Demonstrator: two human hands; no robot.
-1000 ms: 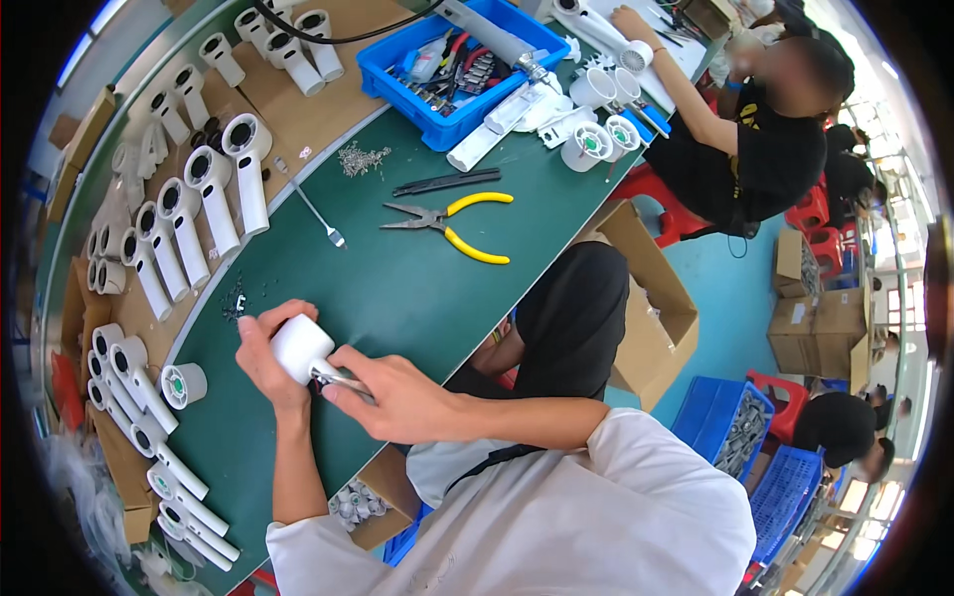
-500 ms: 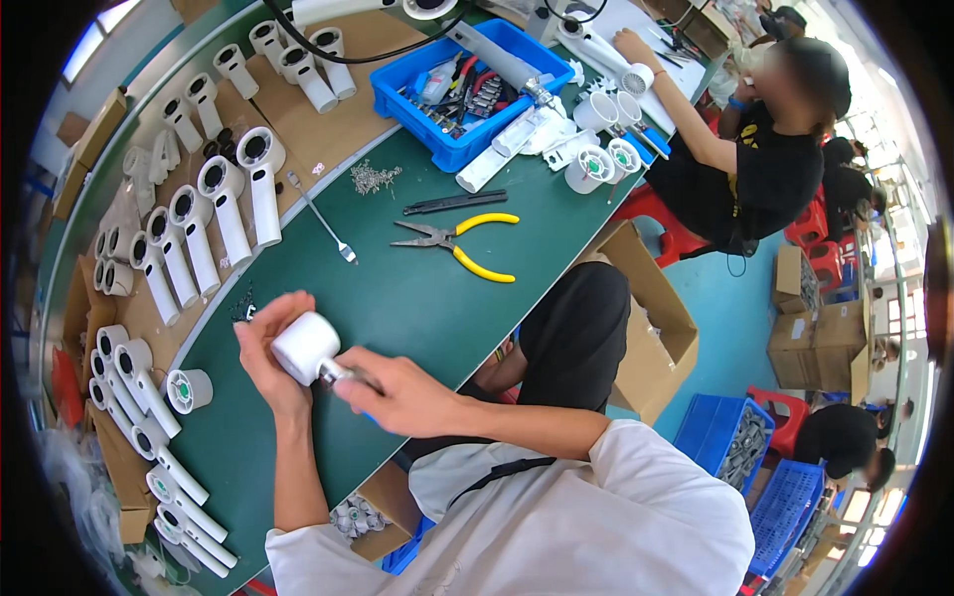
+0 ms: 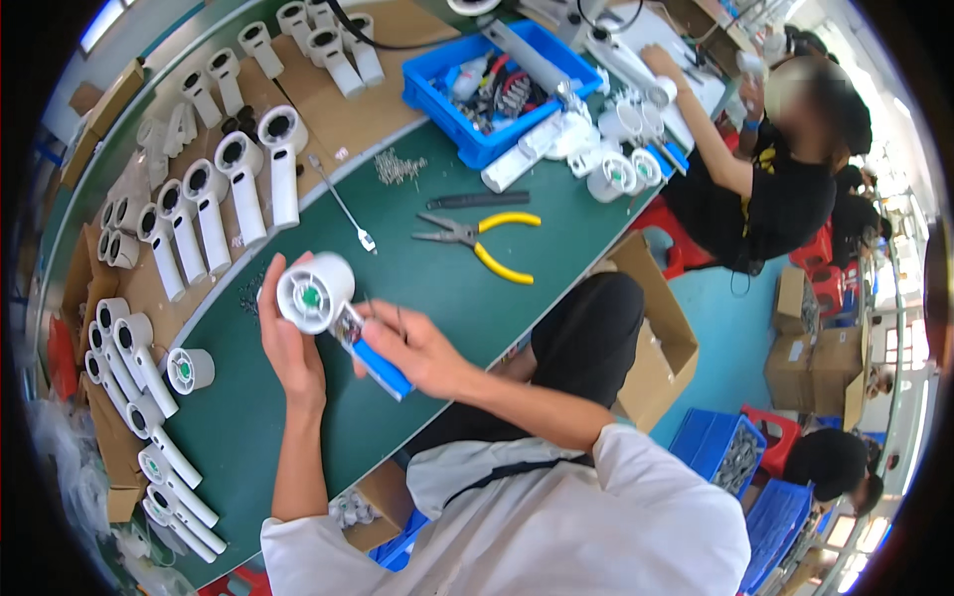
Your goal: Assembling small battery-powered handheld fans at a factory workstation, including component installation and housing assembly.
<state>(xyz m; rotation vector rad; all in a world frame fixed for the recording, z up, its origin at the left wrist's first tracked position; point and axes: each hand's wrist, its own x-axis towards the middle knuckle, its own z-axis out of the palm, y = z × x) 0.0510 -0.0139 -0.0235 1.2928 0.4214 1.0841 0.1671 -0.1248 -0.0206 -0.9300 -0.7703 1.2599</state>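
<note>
My left hand (image 3: 288, 350) grips a white round fan housing (image 3: 314, 292) with a green centre, its open face turned up toward me. My right hand (image 3: 412, 346) holds a blue-handled tool (image 3: 373, 356) whose tip meets the lower edge of the housing. Both hands hover over the green table (image 3: 298, 427). Yellow-handled pliers (image 3: 477, 238) and a slim metal tool (image 3: 343, 207) lie on the table just beyond them.
Rows of white handled housings (image 3: 234, 184) lie on cardboard at the left. A single white round part (image 3: 189, 370) stands near my left elbow. A blue bin (image 3: 497, 89) of parts sits at the far edge. Another person (image 3: 785, 169) works at the upper right. A cardboard box (image 3: 656, 328) stands beside my knee.
The housing has been turned in my left hand so its open face with the green centre now shows. The blue-handled tool in my right hand has come into clear view.
</note>
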